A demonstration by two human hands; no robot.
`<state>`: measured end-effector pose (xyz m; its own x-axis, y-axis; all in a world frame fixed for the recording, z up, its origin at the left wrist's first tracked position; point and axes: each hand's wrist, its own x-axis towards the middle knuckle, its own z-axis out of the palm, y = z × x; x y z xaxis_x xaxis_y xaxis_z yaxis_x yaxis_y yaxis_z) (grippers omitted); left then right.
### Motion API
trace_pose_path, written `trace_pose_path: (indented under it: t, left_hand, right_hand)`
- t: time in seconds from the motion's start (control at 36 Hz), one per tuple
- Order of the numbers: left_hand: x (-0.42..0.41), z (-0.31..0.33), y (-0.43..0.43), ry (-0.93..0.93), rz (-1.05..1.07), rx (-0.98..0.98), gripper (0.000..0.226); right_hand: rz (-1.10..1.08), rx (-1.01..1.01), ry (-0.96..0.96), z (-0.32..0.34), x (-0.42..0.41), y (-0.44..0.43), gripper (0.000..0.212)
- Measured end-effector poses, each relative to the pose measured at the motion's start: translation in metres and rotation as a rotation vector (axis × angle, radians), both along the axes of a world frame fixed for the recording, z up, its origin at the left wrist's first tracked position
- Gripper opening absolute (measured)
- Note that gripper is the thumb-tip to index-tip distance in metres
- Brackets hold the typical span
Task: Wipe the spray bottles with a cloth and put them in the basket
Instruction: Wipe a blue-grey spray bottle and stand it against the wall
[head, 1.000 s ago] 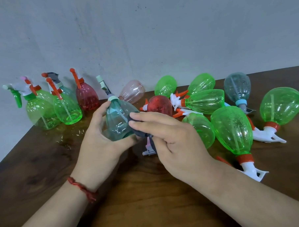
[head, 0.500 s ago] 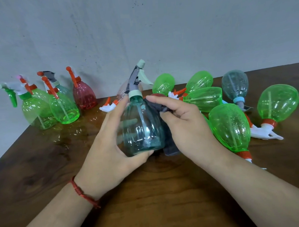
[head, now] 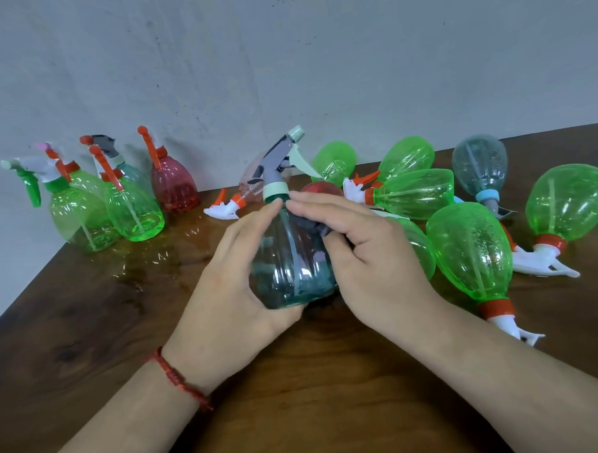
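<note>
A clear teal spray bottle point(head: 285, 268) with a grey trigger head stands upright in the middle, gripped from the left by my left hand point(head: 232, 291). My right hand point(head: 367, 257) presses a dark cloth point(head: 316, 227) against the bottle's right shoulder. Several green, teal and red bottles point(head: 470, 253) lie on their sides to the right. Several more point(head: 132, 213) stand upright at the back left. No basket is in view.
The wooden table point(head: 298, 397) ends at a grey wall behind; its left edge runs diagonally near the standing bottles. A wet patch point(head: 162, 263) shines on the table in front of them. A pink bottle point(head: 254, 187) lies behind the held one.
The teal bottle went from tilted to upright in my left hand. My right hand with the cloth slid from the bottle's side up to its shoulder near the neck.
</note>
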<state>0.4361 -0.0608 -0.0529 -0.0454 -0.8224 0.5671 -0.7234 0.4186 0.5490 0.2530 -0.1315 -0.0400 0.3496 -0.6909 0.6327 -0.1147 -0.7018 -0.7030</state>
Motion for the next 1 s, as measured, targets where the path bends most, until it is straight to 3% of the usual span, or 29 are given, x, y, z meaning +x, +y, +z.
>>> trace_pose_path:
  t: [0.14,0.31,0.53,0.72,0.81,0.92,1.0]
  left_hand:
    - [0.009,0.008,0.000,0.220,0.147,0.057,0.115]
    - [0.019,0.015,0.000,0.348,0.227,0.081,0.110]
    - [0.011,0.014,0.004,0.130,0.177,0.031,0.110]
    - [0.006,0.011,0.006,-0.058,0.074,-0.021,0.109]
    - [0.008,0.009,0.003,0.138,0.030,0.028,0.120]
    - [0.002,0.010,0.003,0.376,-0.094,0.155,0.115]
    - [-0.002,0.012,0.005,0.405,-0.140,0.202,0.110]
  right_hand:
    - [0.059,-0.129,0.062,-0.002,0.002,0.007,0.057]
    - [0.099,-0.219,0.138,-0.004,0.005,0.017,0.052]
    - [0.034,-0.168,0.068,0.000,0.005,0.012,0.057]
    - [0.069,0.177,-0.094,0.004,0.003,0.001,0.054]
    - [0.084,0.275,-0.165,0.006,0.001,-0.001,0.052]
    - [0.092,0.276,-0.178,0.003,0.003,0.002,0.053]
    - [0.081,0.276,-0.164,0.002,0.004,0.001,0.053]
